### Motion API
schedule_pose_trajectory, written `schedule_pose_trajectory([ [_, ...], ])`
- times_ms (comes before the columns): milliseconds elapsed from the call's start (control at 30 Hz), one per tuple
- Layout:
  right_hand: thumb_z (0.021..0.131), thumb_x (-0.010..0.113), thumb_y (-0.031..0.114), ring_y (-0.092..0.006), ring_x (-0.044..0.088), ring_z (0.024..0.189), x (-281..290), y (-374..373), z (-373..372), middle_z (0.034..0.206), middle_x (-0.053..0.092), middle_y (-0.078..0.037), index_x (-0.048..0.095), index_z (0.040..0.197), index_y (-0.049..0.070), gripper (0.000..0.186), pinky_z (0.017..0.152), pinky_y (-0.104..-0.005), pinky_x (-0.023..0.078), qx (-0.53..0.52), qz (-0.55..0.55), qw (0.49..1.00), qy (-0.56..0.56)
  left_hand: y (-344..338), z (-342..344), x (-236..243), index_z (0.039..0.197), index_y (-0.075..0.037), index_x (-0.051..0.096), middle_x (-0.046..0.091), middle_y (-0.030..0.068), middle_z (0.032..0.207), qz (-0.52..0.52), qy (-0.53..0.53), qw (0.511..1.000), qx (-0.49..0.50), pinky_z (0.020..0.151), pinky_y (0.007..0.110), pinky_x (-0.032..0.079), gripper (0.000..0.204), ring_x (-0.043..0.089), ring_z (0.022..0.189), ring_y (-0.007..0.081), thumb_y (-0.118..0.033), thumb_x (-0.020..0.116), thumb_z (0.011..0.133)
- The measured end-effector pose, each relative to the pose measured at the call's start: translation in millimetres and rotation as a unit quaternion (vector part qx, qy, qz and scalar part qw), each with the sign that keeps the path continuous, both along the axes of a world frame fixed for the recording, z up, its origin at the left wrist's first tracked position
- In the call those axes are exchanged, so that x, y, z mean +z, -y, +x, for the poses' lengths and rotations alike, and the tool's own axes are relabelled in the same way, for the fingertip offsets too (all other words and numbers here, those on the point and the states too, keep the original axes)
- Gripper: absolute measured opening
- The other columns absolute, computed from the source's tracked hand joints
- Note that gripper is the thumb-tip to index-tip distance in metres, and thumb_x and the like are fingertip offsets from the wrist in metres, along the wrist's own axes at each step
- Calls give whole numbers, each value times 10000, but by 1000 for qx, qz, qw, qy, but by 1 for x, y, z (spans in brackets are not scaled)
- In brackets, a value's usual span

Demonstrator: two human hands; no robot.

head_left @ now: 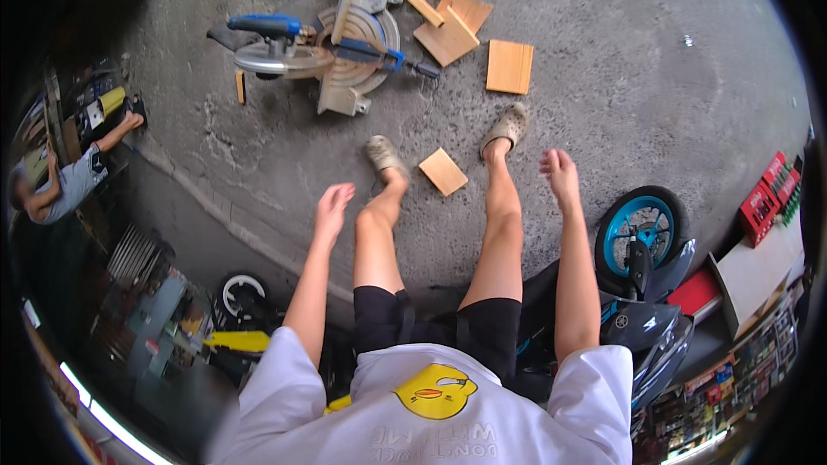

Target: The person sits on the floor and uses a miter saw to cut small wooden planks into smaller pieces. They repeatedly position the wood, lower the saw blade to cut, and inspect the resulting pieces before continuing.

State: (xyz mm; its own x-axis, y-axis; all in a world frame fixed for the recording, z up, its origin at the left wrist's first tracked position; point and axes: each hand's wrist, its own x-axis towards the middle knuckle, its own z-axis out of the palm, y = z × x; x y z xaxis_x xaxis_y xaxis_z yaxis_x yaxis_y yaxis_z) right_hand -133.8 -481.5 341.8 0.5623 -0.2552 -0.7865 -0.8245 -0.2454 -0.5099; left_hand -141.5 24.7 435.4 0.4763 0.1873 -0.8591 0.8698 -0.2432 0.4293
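Observation:
My left hand is held out over the concrete floor beside my left knee, its fingers stretched out and nothing in it. On the other side, my right hand hangs beyond my right shin, fingers loosely bent and apart, also without anything in it. A small wooden board lies on the floor between my feet. Past my right clog, a squarish wooden board lies flat. Further ahead and to the left stands a blue and silver miter saw. Neither hand touches the saw or a board.
Beside the saw lies a loose pile of wood pieces. A motorcycle with a turquoise wheel stands close on my right, near red cases. At far left another person sits near cluttered shelves. A small wood strip lies left of the saw.

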Motion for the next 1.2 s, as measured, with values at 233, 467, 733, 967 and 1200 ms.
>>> schedule_pose_trajectory([
  [233,943,576,382,-212,677,806,-143,56,28,924,692,-158,597,1121,-1,423,717,-341,537,61,-50,993,-86,164,-61,-181,1016,-37,628,654,15,899,-40,-28,998,50,782,258,483,177,588,849,101,-196,629,937],
  [467,756,669,664,-421,554,1152,-310,52,87,1214,545,-343,342,1339,-98,1014,949,-445,454,226,-197,954,-8,245,-230,-380,1316,6,317,456,140,1265,139,-376,902,160,895,372,466,956,511,1103,207,-599,752,716],
  [733,557,645,858,-493,466,1139,-400,-44,85,1228,411,-385,116,1421,-165,1440,971,-527,404,192,-402,895,3,249,-175,-483,1390,119,139,301,254,1416,216,-354,886,207,1048,391,398,1354,368,1307,338,-643,848,523],
  [967,472,811,724,-433,466,1158,-391,-75,81,1245,423,-327,97,1421,-144,1471,984,-506,382,155,-434,887,26,249,-133,-458,1313,119,262,384,230,1301,219,-418,843,259,1029,386,423,1195,437,1221,330,-555,879,544],
  [1200,612,844,546,-322,580,1036,-386,-54,91,1107,574,-216,398,1247,-84,999,871,-436,472,47,-359,928,93,155,1,-352,1304,42,226,439,169,1229,-220,187,956,54,936,342,486,1041,512,1103,207,-432,862,629],
])
